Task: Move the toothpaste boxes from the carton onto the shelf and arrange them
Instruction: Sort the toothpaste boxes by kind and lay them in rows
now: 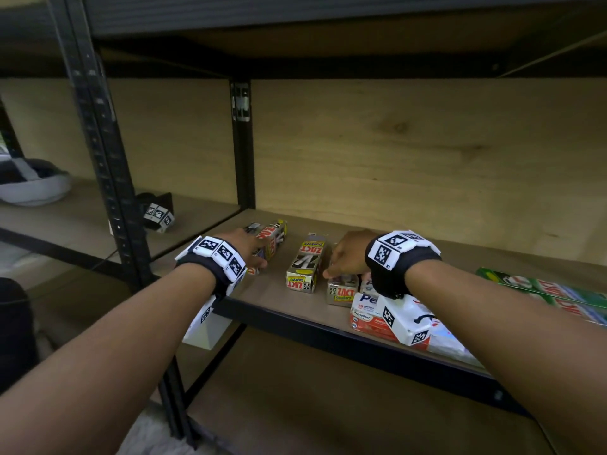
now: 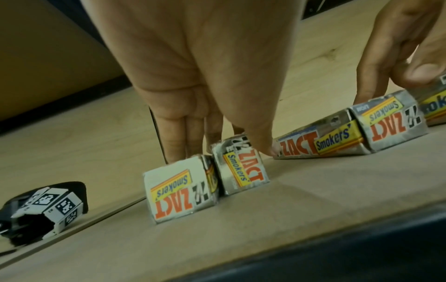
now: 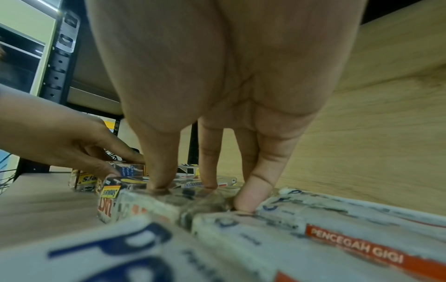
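Note:
Several silver Zact Smokers toothpaste boxes lie on the wooden shelf point(image 1: 269, 297). My left hand point(image 1: 259, 254) spans the two leftmost Zact boxes point(image 2: 181, 192), which lie side by side, with fingers point(image 2: 176, 145) on their left and thumb point(image 2: 263, 147) on their right. A third Zact box point(image 1: 307, 262) lies free in the middle. My right hand point(image 1: 335, 267) holds a fourth Zact box point(image 1: 341, 292), thumb point(image 3: 159, 181) on its left edge and little finger point(image 3: 248, 198) wedged against the white Pepsodent boxes point(image 1: 371, 318). No carton is in view.
Green toothpaste boxes point(image 1: 542, 287) lie at the right end of the shelf. A black upright post point(image 1: 243, 142) stands at the back left and a plywood panel closes the back. A spare marker wristband point(image 1: 157, 213) lies on the neighbouring shelf.

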Motion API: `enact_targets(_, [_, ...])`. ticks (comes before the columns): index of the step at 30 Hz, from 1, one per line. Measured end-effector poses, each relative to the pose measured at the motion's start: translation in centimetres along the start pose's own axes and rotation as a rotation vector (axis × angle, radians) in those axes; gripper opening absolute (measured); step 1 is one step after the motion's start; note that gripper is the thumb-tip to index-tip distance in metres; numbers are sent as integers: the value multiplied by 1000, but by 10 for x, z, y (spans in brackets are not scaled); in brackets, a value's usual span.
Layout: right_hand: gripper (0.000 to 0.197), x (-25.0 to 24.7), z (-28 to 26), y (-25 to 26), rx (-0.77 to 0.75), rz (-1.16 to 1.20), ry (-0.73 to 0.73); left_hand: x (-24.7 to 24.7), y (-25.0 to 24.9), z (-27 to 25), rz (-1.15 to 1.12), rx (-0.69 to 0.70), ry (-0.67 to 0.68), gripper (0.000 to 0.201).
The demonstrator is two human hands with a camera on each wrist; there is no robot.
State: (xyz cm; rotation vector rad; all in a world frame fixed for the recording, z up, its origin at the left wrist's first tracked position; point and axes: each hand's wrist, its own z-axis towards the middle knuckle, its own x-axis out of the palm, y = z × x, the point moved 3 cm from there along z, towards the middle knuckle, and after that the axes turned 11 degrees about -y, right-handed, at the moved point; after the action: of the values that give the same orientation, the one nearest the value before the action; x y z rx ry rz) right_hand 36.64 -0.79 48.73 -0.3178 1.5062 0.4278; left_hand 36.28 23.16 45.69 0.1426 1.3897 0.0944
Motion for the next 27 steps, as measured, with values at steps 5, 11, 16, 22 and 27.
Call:
enact_targets(5, [39,1,-2,-1,21,31,12,0,-1,-6,-26,-30,-29,64])
enact_targets(11, [30,2,-2,-3,20,49,-35,-9,1,-11,-34,-98,-35,66])
enact_targets(16, [31,3,0,-5,4,60,-57,-24,-26,-22,-70,-25,-178,49])
enact_targets(22, [27,4,-1,-9,23,128,-64,-29,-70,-16,-382,-55,-167,42])
enact_targets(27, [29,4,-1,-7,31,130,-57,-18,-76,-16,-521,-83,-48,46])
